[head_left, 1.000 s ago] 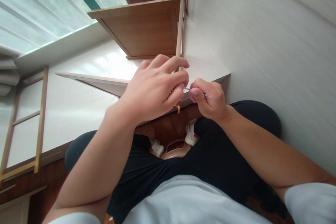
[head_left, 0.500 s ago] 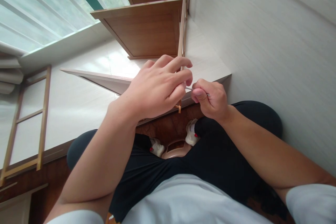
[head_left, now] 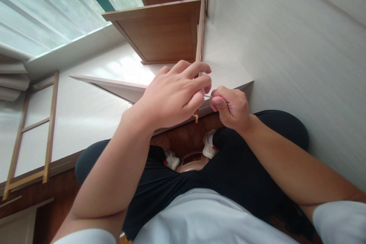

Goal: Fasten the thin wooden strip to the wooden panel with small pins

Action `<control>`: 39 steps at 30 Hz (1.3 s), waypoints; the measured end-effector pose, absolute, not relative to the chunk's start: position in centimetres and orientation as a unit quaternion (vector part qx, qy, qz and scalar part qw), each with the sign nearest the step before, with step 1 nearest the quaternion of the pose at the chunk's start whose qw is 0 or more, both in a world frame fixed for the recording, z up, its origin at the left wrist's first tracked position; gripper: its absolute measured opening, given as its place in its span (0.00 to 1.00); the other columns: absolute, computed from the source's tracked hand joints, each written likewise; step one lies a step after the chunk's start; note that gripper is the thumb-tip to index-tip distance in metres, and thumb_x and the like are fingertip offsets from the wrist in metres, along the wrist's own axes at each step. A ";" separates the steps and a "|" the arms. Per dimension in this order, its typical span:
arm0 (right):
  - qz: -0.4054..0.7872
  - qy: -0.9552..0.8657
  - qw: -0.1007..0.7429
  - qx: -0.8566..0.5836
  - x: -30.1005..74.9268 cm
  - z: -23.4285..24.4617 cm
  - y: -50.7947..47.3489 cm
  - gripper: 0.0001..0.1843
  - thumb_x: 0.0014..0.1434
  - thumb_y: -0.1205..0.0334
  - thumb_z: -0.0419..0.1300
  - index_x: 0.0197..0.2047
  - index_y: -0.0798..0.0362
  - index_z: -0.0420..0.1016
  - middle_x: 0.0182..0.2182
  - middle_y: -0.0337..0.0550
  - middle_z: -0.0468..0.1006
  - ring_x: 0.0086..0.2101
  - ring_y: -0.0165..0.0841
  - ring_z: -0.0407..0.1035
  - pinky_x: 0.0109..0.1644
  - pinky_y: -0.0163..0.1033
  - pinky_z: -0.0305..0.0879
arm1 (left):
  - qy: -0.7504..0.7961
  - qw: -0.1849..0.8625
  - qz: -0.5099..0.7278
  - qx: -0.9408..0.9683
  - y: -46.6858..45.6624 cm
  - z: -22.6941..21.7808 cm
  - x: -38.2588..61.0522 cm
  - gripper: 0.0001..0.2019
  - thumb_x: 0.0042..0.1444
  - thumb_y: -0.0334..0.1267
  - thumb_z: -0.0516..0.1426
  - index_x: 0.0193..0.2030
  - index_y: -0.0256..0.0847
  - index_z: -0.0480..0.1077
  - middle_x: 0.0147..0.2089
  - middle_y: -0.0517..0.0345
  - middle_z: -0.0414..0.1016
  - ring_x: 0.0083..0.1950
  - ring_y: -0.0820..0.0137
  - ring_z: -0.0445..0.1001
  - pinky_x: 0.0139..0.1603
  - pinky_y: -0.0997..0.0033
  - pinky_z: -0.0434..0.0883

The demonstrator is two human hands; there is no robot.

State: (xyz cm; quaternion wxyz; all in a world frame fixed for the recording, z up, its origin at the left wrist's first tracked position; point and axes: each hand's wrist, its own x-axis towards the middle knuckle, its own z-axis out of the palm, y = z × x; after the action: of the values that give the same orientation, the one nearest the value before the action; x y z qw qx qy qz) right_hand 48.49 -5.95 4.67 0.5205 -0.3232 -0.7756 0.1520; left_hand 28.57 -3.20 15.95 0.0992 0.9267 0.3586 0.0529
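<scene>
My right hand [head_left: 232, 107] is closed in a fist around a thin grey metal rod [head_left: 207, 96], which looks like a hex key though its ends are mostly hidden. The rod points left, its far end reaching the fingertips of my left hand [head_left: 175, 93]. That hand bends over the narrow edge of an upright wooden frame [head_left: 201, 42], fingers curled, thumb out of sight. Brown panels [head_left: 162, 32] join the frame on its left side. Below my fingers the frame's lower end [head_left: 196, 117] shows, with a small shiny fitting.
A pale tabletop [head_left: 88, 118] lies in front of me, with a white wall [head_left: 286, 53] to the right. A pale panel [head_left: 114, 87] sticks out left of my hand. One ladder-like wooden frame [head_left: 47, 137] leans at far left. My knees flank a pinkish stool [head_left: 193, 166].
The whole view has shifted slightly, with things appearing a little further right. Both hands keep nearly the same hold and position on the rod and frame.
</scene>
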 end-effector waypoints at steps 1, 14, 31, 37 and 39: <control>0.148 -0.778 0.521 -0.320 48.5 4.7 -6.0 0.23 0.80 0.51 0.49 0.32 0.50 0.65 0.22 0.36 0.67 0.22 0.28 0.60 0.30 0.36 0.57 | 0.360 0.100 0.054 0.926 -3.2 16.0 28.6 0.18 0.69 0.40 0.46 0.50 0.50 0.77 0.72 0.57 0.71 0.67 0.49 0.70 0.67 0.40 0.66; 0.152 -0.770 0.522 -0.334 48.4 5.0 -6.0 0.23 0.80 0.51 0.49 0.32 0.50 0.65 0.22 0.35 0.67 0.22 0.28 0.60 0.30 0.36 0.57 | 0.359 0.102 0.049 0.926 -3.1 16.0 28.5 0.18 0.69 0.41 0.45 0.49 0.50 0.78 0.72 0.57 0.71 0.66 0.49 0.70 0.66 0.41 0.66; 0.138 -0.784 0.513 -0.321 48.8 5.5 -5.4 0.21 0.80 0.49 0.50 0.35 0.50 0.67 0.26 0.40 0.72 0.25 0.31 0.64 0.33 0.38 0.60 | 0.356 0.111 0.059 0.926 -3.1 16.0 28.6 0.17 0.68 0.41 0.46 0.48 0.50 0.77 0.71 0.57 0.72 0.65 0.49 0.72 0.64 0.41 0.67; 0.185 -0.786 0.498 -0.317 49.1 6.1 -5.3 0.24 0.79 0.45 0.48 0.34 0.50 0.67 0.26 0.39 0.72 0.25 0.31 0.64 0.33 0.38 0.60 | 0.352 0.101 0.051 0.929 -3.1 16.0 28.5 0.18 0.69 0.42 0.45 0.49 0.49 0.77 0.72 0.55 0.71 0.65 0.48 0.71 0.64 0.41 0.67; 0.217 -0.772 0.499 -0.329 48.9 6.2 -5.6 0.26 0.80 0.45 0.48 0.32 0.50 0.67 0.25 0.38 0.70 0.24 0.29 0.63 0.31 0.38 0.58 | 0.351 0.102 0.049 0.930 -3.0 16.0 28.5 0.18 0.69 0.42 0.45 0.49 0.49 0.77 0.72 0.55 0.71 0.65 0.49 0.71 0.64 0.41 0.67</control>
State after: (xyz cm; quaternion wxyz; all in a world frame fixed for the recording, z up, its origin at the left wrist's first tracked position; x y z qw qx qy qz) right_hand 48.90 -5.64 6.19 0.4991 -0.3293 -0.7717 0.2166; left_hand 28.49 -3.03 16.00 0.1021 0.9296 0.3507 0.0489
